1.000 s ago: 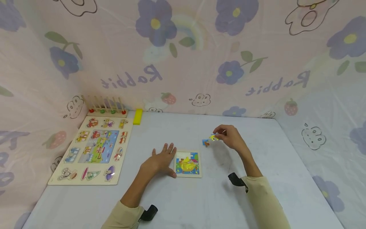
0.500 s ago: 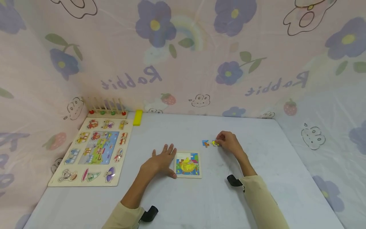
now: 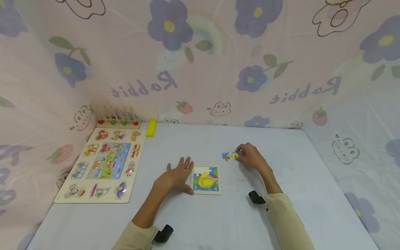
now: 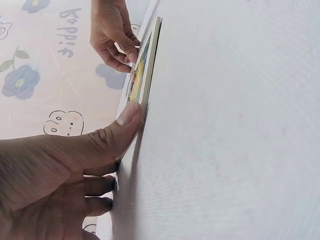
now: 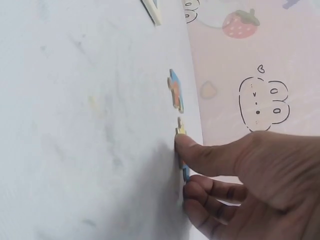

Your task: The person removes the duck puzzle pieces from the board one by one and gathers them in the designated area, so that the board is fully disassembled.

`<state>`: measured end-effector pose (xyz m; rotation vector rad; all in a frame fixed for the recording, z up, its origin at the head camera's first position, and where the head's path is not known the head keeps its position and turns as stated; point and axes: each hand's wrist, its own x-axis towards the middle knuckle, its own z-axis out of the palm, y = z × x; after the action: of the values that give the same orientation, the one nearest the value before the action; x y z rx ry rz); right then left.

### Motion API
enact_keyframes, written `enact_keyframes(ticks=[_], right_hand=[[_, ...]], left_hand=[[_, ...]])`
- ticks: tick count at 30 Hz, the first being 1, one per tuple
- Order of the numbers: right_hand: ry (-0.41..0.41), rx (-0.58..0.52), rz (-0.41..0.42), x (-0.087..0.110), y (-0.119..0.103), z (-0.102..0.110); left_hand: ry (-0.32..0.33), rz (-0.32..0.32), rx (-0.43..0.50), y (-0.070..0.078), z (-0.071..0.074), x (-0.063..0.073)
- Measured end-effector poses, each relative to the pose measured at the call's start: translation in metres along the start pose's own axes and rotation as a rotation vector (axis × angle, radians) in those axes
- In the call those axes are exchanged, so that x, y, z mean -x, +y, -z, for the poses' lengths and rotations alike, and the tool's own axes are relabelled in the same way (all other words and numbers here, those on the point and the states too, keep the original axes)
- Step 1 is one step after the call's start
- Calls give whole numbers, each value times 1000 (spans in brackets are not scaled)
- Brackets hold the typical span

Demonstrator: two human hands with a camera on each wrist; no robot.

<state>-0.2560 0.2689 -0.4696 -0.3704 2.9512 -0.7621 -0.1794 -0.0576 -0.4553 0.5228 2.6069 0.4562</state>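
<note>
We're bracing the puzzle board (image 3: 206, 193) on the table (image 3: 231, 222) with our spread left hand (image 3: 176, 176), likely against sliding. Our right hand (image 3: 250, 156) is pinching the yellow piece (image 3: 234, 156) near the orange-blue piece (image 3: 225, 156), probably for control.

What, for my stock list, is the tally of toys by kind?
Loose flat multicoloured jigsaw pieces: 2
Square wooden-framed picture puzzle: 1
Large rectangular wooden picture board: 1
Pale wooden peg rack: 1
Yellow rectangular block: 1
Total: 6
</note>
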Motion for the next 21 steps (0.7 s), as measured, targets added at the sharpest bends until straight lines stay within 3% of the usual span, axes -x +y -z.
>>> enact_keyframes(ticks=[11, 21], right_hand=[[-43, -16, -29, 0, -1, 4], [-79, -23, -6, 1, -16, 24]], left_hand=[[-10, 1, -7, 1, 2, 1], [-16, 25, -87, 6, 6, 0]])
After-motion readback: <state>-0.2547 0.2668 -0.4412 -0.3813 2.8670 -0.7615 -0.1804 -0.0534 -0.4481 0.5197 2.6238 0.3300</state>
